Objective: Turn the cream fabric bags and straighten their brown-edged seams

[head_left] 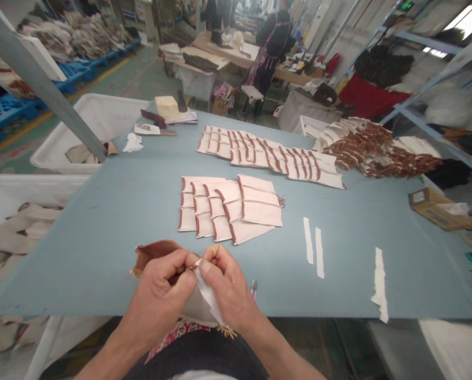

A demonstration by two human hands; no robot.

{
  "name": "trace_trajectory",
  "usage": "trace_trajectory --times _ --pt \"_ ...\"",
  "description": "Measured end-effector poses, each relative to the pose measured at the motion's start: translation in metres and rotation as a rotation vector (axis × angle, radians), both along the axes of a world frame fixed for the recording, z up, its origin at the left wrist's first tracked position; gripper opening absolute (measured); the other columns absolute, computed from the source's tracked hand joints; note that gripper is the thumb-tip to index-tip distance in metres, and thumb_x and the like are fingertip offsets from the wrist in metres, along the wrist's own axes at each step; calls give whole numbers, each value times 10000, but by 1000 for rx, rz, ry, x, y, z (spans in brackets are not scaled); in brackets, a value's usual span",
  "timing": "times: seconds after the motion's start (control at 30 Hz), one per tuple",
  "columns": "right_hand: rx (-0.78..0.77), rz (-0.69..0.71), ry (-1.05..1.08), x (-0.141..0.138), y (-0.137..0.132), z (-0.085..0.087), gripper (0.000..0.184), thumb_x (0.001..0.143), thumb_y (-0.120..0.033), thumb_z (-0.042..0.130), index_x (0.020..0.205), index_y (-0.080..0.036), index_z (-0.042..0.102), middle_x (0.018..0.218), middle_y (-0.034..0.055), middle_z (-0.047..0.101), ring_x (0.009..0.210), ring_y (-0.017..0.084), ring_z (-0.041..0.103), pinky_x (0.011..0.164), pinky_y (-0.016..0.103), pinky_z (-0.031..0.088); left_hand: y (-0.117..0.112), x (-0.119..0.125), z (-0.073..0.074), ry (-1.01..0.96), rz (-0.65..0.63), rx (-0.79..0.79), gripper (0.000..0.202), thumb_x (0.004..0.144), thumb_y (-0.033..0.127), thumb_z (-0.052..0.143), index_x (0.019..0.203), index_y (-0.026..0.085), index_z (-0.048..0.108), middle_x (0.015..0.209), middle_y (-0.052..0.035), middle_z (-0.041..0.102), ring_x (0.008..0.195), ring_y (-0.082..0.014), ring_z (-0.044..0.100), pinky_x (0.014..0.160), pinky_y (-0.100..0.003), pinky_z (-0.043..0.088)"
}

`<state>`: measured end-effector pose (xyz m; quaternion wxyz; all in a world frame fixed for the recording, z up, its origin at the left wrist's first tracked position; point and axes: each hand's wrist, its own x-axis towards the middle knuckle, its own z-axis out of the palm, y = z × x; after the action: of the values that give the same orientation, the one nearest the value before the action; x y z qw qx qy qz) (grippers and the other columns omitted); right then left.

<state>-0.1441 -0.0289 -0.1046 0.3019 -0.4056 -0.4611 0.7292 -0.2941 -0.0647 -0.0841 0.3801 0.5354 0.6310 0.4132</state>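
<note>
Close to the table's front edge, my left hand [162, 282] is closed, its thumb and fingers pinching the edge of a cream fabric pouch with a brown inside [156, 250]. My right hand [228, 282] meets it fingertip to fingertip, pinching a white strip [208, 295] against that same edge. The strip hangs down between my hands; the exact pinch point is partly covered by my fingers. Beside my right wrist lies a small pen-like tool [253, 287]. Beyond my hands, several cream fabric pieces with brown edging [259, 203] overlap in a fan.
A longer overlapped row of similar pieces [271, 155] lies farther back on the blue-grey table [113, 211]. White strips [319, 253] are to the right. A brown-edged heap [378, 148] and a cardboard box [437, 208] sit at the right; white bins [97, 105] stand left.
</note>
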Motion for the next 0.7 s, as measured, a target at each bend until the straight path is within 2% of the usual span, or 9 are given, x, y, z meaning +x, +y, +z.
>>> trace_trajectory --times 0.13,0.23,0.33,0.4,0.5,0.57,0.6,0.7 --pt "78 142 50 5 23 7 477 918 -660 735 885 -244 504 706 -74 466 614 121 397 568 240 336 11 -15 9 30 -75 19 249 848 255 512 643 207 645 573 68 566 532 -117 476 503 -209 356" --pt "251 179 29 9 40 13 475 959 -653 724 845 -243 514 665 -75 478 595 121 412 552 241 335 17 -21 19 27 -168 38 243 851 253 514 656 202 650 616 59 596 562 -117 498 528 -209 374" --pt "561 118 -94 13 51 17 338 1018 -471 688 822 -231 556 659 -66 522 593 119 454 568 250 358 22 -22 29 -23 -216 -31 238 854 271 522 691 196 679 646 46 637 571 -123 524 520 -204 397" --pt "765 50 -144 17 55 21 237 1035 -366 662 856 -220 606 707 -42 609 635 130 542 623 256 430 23 -24 36 -36 -236 -53 239 871 268 535 726 195 711 652 47 649 574 -122 535 522 -197 406" --pt "955 -35 -96 23 56 30 140 1058 -347 658 1046 -209 677 962 43 774 886 184 722 821 296 560 25 -26 48 3 -313 -31 279 920 283 541 770 195 758 695 34 687 605 -129 581 541 -193 438" --pt "1046 8 -60 25 58 37 233 1046 -380 684 1202 -209 670 1142 90 794 1056 221 746 936 344 581 27 -28 57 49 -386 -16 301 925 280 522 760 198 761 710 27 697 609 -135 598 536 -194 454" --pt "1091 59 -56 25 59 41 286 1033 -398 695 1246 -211 658 1171 96 790 1079 230 741 954 360 580 28 -28 61 75 -413 0 305 919 266 510 752 204 757 695 32 685 593 -131 588 519 -191 443" --pt "1222 200 -92 25 65 51 259 1003 -417 699 1160 -213 668 978 43 771 895 206 713 877 362 547 30 -29 72 169 -455 97 301 917 210 500 744 225 746 651 62 654 561 -108 567 511 -178 414"
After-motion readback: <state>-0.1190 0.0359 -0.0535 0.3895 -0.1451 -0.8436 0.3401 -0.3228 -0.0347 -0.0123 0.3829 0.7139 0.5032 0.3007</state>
